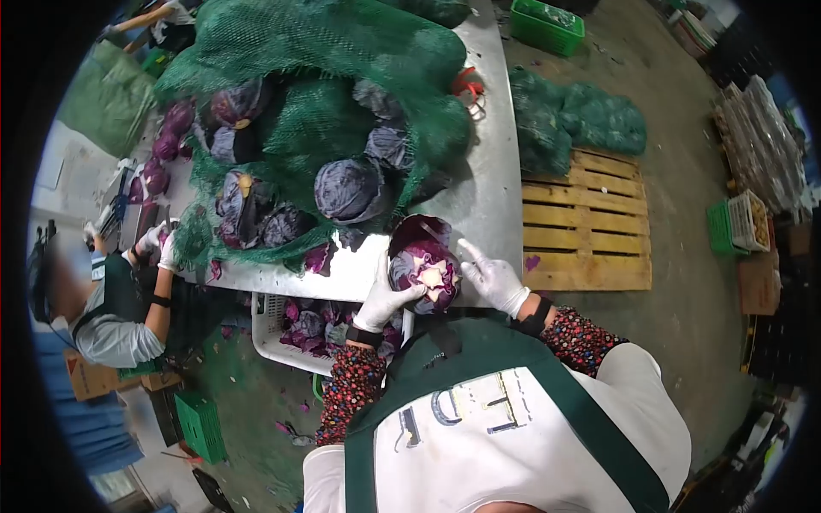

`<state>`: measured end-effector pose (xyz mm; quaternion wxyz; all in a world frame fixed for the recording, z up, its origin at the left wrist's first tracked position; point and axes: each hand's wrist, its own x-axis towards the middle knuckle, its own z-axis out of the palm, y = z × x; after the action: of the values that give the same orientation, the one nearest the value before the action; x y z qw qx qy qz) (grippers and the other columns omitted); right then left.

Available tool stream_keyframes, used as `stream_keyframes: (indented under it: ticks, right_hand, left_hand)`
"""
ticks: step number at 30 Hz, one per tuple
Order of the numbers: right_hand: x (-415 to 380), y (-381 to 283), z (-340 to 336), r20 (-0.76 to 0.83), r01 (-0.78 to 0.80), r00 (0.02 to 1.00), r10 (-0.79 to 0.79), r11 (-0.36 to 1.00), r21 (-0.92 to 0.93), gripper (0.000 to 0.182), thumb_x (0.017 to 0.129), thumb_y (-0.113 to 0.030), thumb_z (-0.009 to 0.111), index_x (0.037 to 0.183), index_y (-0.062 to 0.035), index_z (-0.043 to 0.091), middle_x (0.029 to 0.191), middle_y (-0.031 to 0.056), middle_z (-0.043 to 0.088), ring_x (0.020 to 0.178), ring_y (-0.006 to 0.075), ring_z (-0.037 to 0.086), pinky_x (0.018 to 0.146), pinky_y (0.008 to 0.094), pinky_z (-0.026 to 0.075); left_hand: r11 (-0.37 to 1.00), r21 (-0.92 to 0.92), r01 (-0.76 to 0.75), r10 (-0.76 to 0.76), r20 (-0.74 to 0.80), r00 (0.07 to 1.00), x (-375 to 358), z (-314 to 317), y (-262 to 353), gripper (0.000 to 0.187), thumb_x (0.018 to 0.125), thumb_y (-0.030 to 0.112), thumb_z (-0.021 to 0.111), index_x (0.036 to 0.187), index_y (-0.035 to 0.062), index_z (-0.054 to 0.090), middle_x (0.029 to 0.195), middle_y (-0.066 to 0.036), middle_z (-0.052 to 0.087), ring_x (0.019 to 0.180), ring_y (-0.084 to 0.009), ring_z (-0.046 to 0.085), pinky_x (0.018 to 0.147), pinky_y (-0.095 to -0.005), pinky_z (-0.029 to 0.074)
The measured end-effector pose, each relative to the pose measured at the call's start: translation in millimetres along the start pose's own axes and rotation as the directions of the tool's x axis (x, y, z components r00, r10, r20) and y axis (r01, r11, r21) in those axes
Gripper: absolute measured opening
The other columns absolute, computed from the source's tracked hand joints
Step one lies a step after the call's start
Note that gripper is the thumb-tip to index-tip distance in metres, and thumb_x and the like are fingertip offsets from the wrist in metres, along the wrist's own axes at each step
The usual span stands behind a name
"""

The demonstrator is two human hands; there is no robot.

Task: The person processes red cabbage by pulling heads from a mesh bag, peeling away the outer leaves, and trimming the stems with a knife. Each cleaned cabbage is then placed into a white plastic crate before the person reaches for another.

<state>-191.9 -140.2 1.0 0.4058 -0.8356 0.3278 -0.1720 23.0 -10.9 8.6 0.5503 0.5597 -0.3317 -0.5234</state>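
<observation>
A red cabbage (434,275) with its pale cut stem facing up is at the table's near edge, close in front of the apron. My left hand (383,297), in a white glove, grips its left side with the thumb laid across the cabbage near the stem. One loosened dark outer leaf (419,231) stands up at the far side. My right hand (496,280), also gloved, is at the cabbage's right side, fingers apart and fingertips right at its edge. Just beyond lie more red cabbages (349,190) in an opened green mesh sack (308,120).
The metal table (496,111) runs away from me. Below its edge, a white crate (272,342) holds purple leaves. A wooden pallet (590,231) with filled mesh sacks (581,115) stands right. At left, a co-worker (120,308) in white gloves works at the table. Leaf scraps litter the floor.
</observation>
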Motion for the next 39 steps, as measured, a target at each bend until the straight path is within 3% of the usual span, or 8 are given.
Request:
stream_keyframes:
  ticks: [4,7,18,23,26,31,34,39]
  right_hand:
    - [-0.6,4.1,7.6,0.123,-0.003,0.992,0.015,0.995,-0.101,0.051,0.100,-0.041,0.038,0.139,-0.0071,0.039,0.100,0.0242,0.066,0.085,0.0427,0.064,0.076,0.0506,0.049]
    - [3.8,5.9,7.3,0.127,0.152,0.982,-0.136,0.980,-0.129,0.051,0.100,-0.042,0.038,0.137,-0.0083,0.040,0.092,0.0247,0.066,0.080,0.0420,0.064,0.071,0.0506,0.050]
    - [47.2,-15.6,-2.7,0.307,0.258,0.941,-0.141,0.888,-0.381,0.057,0.098,-0.042,0.040,0.145,-0.0123,0.028,0.086,0.0190,0.068,0.071,0.0384,0.065,0.065,0.0479,0.052]
    - [67.0,-15.3,-4.0,0.288,0.078,0.956,0.048,0.908,-0.411,0.038,0.099,-0.038,0.039,0.125,-0.0132,0.049,0.090,0.0166,0.068,0.078,0.0366,0.066,0.068,0.0477,0.052]
    - [86.2,5.9,-11.9,0.169,-0.115,0.965,0.200,0.904,-0.411,0.039,0.099,-0.040,0.034,0.118,-0.0135,0.056,0.094,0.0174,0.068,0.086,0.0375,0.065,0.071,0.0482,0.052]
    - [86.5,44.4,4.4,0.079,-0.239,0.954,0.288,0.895,-0.376,0.044,0.098,-0.048,0.034,0.120,-0.0164,0.056,0.093,0.0184,0.068,0.087,0.0396,0.064,0.074,0.0507,0.050]
    - [86.7,32.0,16.8,0.059,-0.286,0.938,0.342,0.858,-0.426,0.055,0.099,-0.051,0.030,0.126,-0.0078,0.050,0.099,0.0219,0.067,0.089,0.0384,0.065,0.076,0.0485,0.051]
    - [44.7,-23.2,-5.0,0.156,-0.159,0.968,0.198,0.959,-0.235,0.064,0.099,-0.048,0.036,0.145,-0.0043,0.027,0.105,0.0258,0.064,0.088,0.0437,0.063,0.080,0.0507,0.050]
  left_hand:
    - [0.987,0.137,-0.088,0.091,-0.017,0.996,4.8,3.6,-6.1,0.101,0.070,0.013,0.082,0.148,0.0007,0.018,0.139,-0.019,0.038,0.129,-0.0266,0.041,0.108,-0.0384,0.035]
    - [0.997,0.074,0.008,0.010,-0.247,0.969,4.5,-0.5,-37.1,0.087,0.076,0.018,0.078,0.143,-0.0022,0.026,0.135,-0.020,0.042,0.122,-0.0253,0.047,0.103,-0.0356,0.040]
    - [0.979,0.188,-0.083,0.087,-0.017,0.996,24.8,-1.1,-15.1,0.077,0.076,0.021,0.078,0.135,-0.0040,0.037,0.125,-0.017,0.052,0.115,-0.0225,0.052,0.099,-0.0346,0.044]
    - [0.926,0.376,0.036,-0.006,-0.080,0.997,36.2,-4.8,-12.7,0.095,0.066,0.037,0.084,0.135,-0.0080,0.037,0.128,-0.022,0.050,0.119,-0.0276,0.051,0.102,-0.0360,0.042]
    - [0.622,0.752,-0.218,0.238,0.083,0.968,29.9,9.3,-5.4,0.095,0.064,0.040,0.084,0.135,-0.0047,0.039,0.128,-0.022,0.050,0.121,-0.0313,0.049,0.103,-0.0387,0.039]
    - [0.931,0.332,-0.148,0.148,0.025,0.989,19.8,-1.6,-15.1,0.084,0.071,0.022,0.081,0.139,-0.0019,0.036,0.133,-0.017,0.048,0.123,-0.0259,0.048,0.105,-0.0354,0.038]
    - [0.996,-0.046,-0.074,0.072,-0.047,0.996,15.3,-8.1,-37.5,0.082,0.074,0.016,0.078,0.141,-0.0003,0.034,0.133,-0.016,0.047,0.122,-0.0236,0.048,0.105,-0.0355,0.038]
    - [0.957,-0.287,0.046,-0.112,-0.219,0.969,7.9,11.8,-32.8,0.075,0.082,0.012,0.072,0.143,0.0011,0.030,0.135,-0.015,0.044,0.121,-0.0238,0.047,0.102,-0.0347,0.042]
